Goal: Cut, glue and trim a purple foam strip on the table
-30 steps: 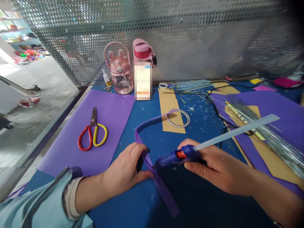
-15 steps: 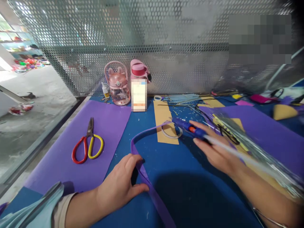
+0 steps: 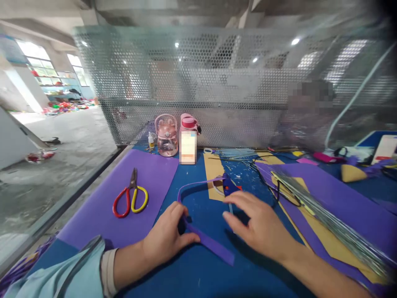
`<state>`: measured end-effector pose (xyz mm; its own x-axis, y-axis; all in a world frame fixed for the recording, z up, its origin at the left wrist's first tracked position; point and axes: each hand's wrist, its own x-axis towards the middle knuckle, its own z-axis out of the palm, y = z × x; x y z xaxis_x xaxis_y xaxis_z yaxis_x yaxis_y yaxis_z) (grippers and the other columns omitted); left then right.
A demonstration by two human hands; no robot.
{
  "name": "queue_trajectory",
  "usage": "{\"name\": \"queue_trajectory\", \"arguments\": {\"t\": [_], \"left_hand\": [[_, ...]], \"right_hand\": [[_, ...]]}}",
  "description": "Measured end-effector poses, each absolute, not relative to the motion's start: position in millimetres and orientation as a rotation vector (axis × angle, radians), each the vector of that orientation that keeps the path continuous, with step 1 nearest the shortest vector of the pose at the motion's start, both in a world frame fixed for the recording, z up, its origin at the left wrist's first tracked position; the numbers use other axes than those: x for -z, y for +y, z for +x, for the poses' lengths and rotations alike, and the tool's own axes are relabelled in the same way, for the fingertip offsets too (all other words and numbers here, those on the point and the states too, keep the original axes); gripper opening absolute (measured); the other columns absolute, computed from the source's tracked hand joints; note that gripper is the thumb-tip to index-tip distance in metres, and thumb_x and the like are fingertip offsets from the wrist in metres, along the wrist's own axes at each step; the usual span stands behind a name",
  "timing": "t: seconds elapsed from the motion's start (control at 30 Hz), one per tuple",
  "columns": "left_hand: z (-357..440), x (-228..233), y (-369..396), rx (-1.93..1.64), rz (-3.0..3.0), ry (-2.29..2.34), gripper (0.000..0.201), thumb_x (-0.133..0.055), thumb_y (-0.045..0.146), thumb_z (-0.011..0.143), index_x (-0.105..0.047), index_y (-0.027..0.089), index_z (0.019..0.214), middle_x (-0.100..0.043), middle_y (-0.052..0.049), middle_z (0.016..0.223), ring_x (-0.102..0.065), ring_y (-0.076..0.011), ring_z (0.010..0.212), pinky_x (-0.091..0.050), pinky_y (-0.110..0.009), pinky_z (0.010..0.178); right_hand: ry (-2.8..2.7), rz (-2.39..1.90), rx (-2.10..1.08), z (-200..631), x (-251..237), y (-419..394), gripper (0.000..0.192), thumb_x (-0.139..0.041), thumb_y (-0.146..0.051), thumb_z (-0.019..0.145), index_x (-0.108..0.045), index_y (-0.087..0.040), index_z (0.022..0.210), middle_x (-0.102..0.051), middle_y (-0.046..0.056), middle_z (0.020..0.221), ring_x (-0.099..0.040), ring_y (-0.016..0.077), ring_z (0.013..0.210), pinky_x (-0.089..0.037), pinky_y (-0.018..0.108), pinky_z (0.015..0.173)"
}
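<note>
My left hand (image 3: 170,231) pinches a purple strip (image 3: 214,246) between thumb and fingers over the blue table. One end of the strip points toward me on the right; the rest bends away to a white ring (image 3: 218,187), which looks like a tape roll. Against that ring rests a blue glue gun (image 3: 230,187) with orange-red parts, a pale glue stick showing below it. My right hand (image 3: 254,223) is just in front of the glue gun, thumb and fingers apart, holding nothing. Scissors (image 3: 133,194) with one red and one yellow handle lie left on purple sheeting (image 3: 93,219).
A pink water bottle (image 3: 167,142), a second pink bottle (image 3: 188,121), a lit phone (image 3: 187,147) and a small glue bottle (image 3: 151,140) line the back. Bundled clear-wrapped wires (image 3: 328,223) lie on the right. A perforated metal screen (image 3: 217,87) stands behind the table.
My right hand has let go of the glue gun, which now sits by the white ring. My left hand still holds the strip, whose near end now shows. The view has tilted up.
</note>
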<state>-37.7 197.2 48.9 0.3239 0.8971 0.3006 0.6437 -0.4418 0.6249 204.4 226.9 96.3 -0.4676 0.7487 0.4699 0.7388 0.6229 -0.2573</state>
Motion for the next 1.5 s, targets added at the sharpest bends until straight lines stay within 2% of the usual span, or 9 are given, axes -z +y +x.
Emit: {"name": "queue_trajectory", "arguments": {"t": [0.1, 0.2, 0.43, 0.53, 0.63, 0.77, 0.9, 1.1, 1.5], "left_hand": [[-41, -50, 199, -1.054, 2.234, 1.401, 0.040, -0.071, 0.045, 0.073, -0.048, 0.019, 0.092, -0.056, -0.003, 0.088, -0.054, -0.0173, 0.080, -0.048, -0.031, 0.070], [-43, -50, 198, -1.104, 2.282, 1.428, 0.039, -0.069, 0.043, 0.075, -0.048, 0.018, 0.096, -0.057, -0.004, 0.091, -0.056, -0.0179, 0.083, -0.049, -0.031, 0.072], [-42, -60, 189, -0.624, 2.650, 1.730, 0.051, -0.068, 0.042, 0.076, -0.046, 0.019, 0.116, -0.062, -0.011, 0.106, -0.062, -0.0295, 0.092, -0.052, -0.041, 0.071], [-34, -67, 190, -0.844, 2.901, 1.298, 0.035, -0.061, 0.042, 0.082, -0.050, 0.019, 0.105, -0.058, -0.015, 0.119, -0.053, -0.0321, 0.114, -0.045, -0.048, 0.092], [-23, -69, 194, -0.983, 2.770, 0.797, 0.048, -0.065, 0.045, 0.078, -0.044, 0.018, 0.112, -0.052, -0.018, 0.129, -0.044, -0.0298, 0.126, -0.040, -0.046, 0.102], [-15, -66, 200, -0.903, 2.324, 1.001, 0.073, -0.075, 0.032, 0.068, -0.033, 0.018, 0.126, -0.062, -0.012, 0.113, -0.060, -0.0235, 0.105, -0.049, -0.037, 0.088], [-19, -65, 203, -0.776, 2.213, 1.150, 0.046, -0.065, 0.023, 0.072, -0.049, 0.020, 0.115, -0.066, -0.001, 0.087, -0.063, -0.0161, 0.074, -0.049, -0.028, 0.069], [-25, -66, 200, -0.842, 2.223, 1.231, 0.013, -0.062, 0.025, 0.077, -0.065, 0.019, 0.088, -0.067, 0.001, 0.079, -0.058, -0.0127, 0.068, -0.044, -0.022, 0.061], [-30, -69, 203, -0.824, 2.240, 1.231, 0.007, -0.063, 0.023, 0.080, -0.069, 0.020, 0.081, -0.068, 0.001, 0.075, -0.060, -0.0126, 0.068, -0.043, -0.022, 0.060]], "right_hand": [[-2.524, -1.319, -0.380, 179, -108, 198, 0.021, -0.066, -0.038, 0.076, -0.066, -0.022, 0.090, -0.071, 0.002, 0.081, -0.065, 0.0195, 0.068, -0.047, 0.027, 0.057], [-2.581, -1.365, -0.456, 167, -103, 191, 0.016, -0.055, -0.029, 0.086, -0.068, -0.025, 0.077, -0.070, -0.002, 0.068, -0.064, 0.0162, 0.060, -0.040, 0.024, 0.051], [-2.630, -0.923, 0.266, 189, -87, 202, 0.032, -0.037, -0.005, 0.090, -0.065, -0.017, 0.084, -0.070, 0.005, 0.076, -0.061, 0.0185, 0.073, -0.037, 0.040, 0.085], [-2.652, -0.726, 0.435, 195, -96, 199, 0.031, -0.037, -0.006, 0.091, -0.065, -0.018, 0.087, -0.070, 0.006, 0.081, -0.059, 0.0185, 0.078, -0.031, 0.045, 0.092], [-2.657, -0.636, 0.484, 195, -105, 196, 0.028, -0.039, -0.010, 0.093, -0.065, -0.017, 0.089, -0.070, 0.005, 0.079, -0.058, 0.0185, 0.079, -0.031, 0.045, 0.093], [-2.594, -0.599, 0.473, 193, -104, 195, 0.026, -0.040, -0.011, 0.093, -0.065, -0.019, 0.089, -0.071, 0.003, 0.084, -0.059, 0.0173, 0.082, -0.029, 0.044, 0.096], [-2.517, -0.725, 0.370, 192, -98, 198, 0.024, -0.043, -0.008, 0.089, -0.064, -0.018, 0.085, -0.071, 0.003, 0.079, -0.059, 0.0158, 0.075, -0.030, 0.043, 0.094], [-2.486, -0.903, 0.100, 192, -92, 203, 0.016, -0.049, -0.013, 0.088, -0.063, -0.019, 0.083, -0.069, 0.001, 0.074, -0.059, 0.0150, 0.069, -0.031, 0.041, 0.091], [-2.425, -1.048, -0.061, 190, -87, 203, 0.013, -0.052, -0.016, 0.085, -0.063, -0.020, 0.079, -0.070, 0.000, 0.074, -0.060, 0.0142, 0.066, -0.032, 0.039, 0.089]]}}
